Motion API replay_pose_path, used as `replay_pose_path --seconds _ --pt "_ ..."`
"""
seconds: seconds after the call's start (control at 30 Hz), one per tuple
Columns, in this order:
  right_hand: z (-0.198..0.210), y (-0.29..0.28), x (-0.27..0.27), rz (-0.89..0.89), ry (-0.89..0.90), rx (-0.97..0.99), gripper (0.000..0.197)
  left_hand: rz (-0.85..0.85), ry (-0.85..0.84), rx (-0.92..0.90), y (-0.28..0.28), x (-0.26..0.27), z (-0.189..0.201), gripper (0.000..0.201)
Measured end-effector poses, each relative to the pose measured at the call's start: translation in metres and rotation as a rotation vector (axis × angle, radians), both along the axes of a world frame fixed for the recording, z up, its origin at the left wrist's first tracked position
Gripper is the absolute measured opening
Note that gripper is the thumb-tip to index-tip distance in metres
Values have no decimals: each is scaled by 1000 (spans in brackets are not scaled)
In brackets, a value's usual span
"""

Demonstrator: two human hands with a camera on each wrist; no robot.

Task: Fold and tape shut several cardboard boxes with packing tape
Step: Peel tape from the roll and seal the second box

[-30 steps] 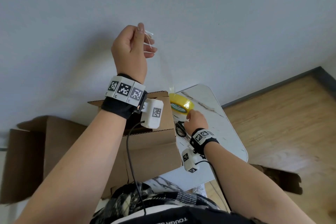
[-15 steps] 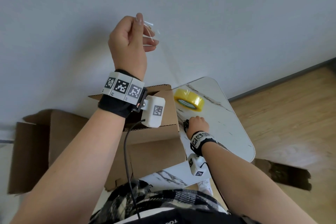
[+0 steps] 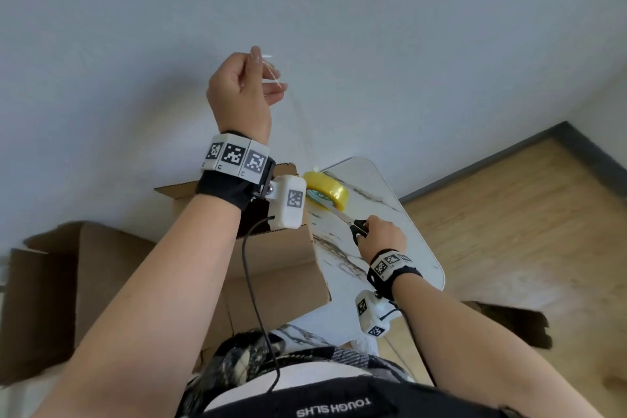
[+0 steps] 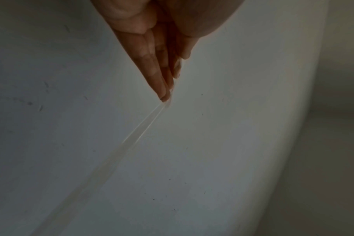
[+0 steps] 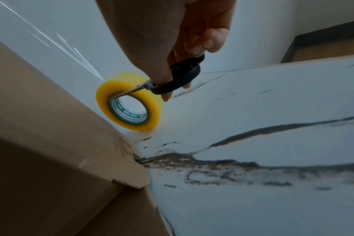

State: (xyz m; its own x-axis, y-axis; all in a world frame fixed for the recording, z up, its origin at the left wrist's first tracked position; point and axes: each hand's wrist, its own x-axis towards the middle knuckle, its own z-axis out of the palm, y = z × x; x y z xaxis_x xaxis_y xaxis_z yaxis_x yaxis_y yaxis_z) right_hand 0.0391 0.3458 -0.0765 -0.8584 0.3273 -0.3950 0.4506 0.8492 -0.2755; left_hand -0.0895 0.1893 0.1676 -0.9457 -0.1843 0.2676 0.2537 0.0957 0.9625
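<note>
My left hand (image 3: pixel 249 85) is raised high before the wall and pinches the end of a clear tape strip (image 4: pixel 115 158), which runs taut down to the yellow tape roll (image 3: pixel 327 193) on the marble table (image 3: pixel 400 248). My right hand (image 3: pixel 380 237) grips black-handled scissors (image 3: pixel 353 224), blades pointing at the roll. In the right wrist view the scissors (image 5: pixel 172 83) reach the roll (image 5: pixel 129 102), with the strip (image 5: pixel 71 52) rising up left. An open brown cardboard box (image 3: pixel 271 265) stands on the table's left part, under my left wrist.
Flattened cardboard (image 3: pixel 51 292) leans at the left by the wall. Another dark cardboard piece (image 3: pixel 509 319) lies on the wooden floor (image 3: pixel 509 214) to the right of the table. The white wall (image 3: pixel 339 27) is close behind.
My right hand has picked the scissors up off the table and brought them toward the tape roll. My left hand still holds the strip up high.
</note>
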Motion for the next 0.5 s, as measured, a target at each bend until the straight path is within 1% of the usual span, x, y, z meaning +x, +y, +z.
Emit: replay_pose_path --seconds 0.13,0.23,0.3,0.4,0.5 --pt "16 14 3 -58 103 -26 23 0 4 15 12 6 4 32" --pt "26 21 6 -100 133 -20 29 2 3 45 21 9 8 32" --pt "30 24 9 -112 145 -17 36 13 12 53 24 10 11 33" --pt "34 24 12 -127 163 -23 55 13 26 59 26 10 16 34" --pt "36 18 10 -103 153 -28 59 -4 25 61 30 12 18 33"
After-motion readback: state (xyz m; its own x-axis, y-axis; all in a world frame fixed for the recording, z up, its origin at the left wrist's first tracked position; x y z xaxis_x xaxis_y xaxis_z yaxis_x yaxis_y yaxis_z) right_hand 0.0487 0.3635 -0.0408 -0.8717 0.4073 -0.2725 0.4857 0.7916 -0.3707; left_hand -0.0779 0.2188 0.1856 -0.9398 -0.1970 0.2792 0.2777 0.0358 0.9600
